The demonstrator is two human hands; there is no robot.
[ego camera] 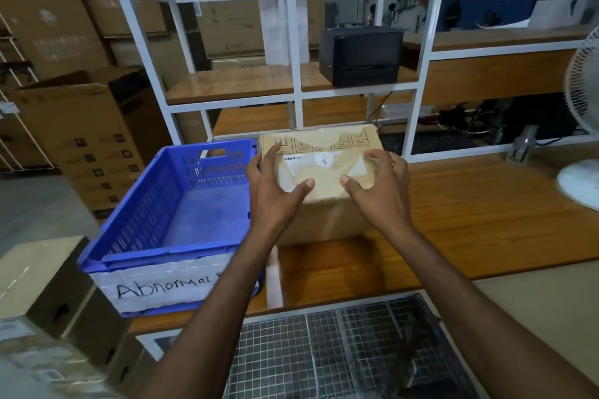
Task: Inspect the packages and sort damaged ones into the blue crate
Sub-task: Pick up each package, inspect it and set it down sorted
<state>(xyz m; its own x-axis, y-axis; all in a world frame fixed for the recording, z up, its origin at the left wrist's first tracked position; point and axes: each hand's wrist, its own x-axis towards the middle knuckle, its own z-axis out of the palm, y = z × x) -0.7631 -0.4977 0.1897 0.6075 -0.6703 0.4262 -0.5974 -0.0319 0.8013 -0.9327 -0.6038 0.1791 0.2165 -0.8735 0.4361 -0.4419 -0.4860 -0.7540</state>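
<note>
A tan cardboard package stands on the wooden table, its top covered with tape, a barcode label and printed handling symbols. My left hand grips its upper left edge, thumb lying on the top. My right hand holds the right part of the top with arched fingers and the thumb pressed down. Directly left of the package sits the blue crate; nothing lies inside it. A white label on its front reads "Abnormal".
A white shelf frame rises behind the table and holds a black printer. A white fan stands at the right edge. Cardboard boxes are stacked at lower left. A wire-mesh surface lies below the table's front edge.
</note>
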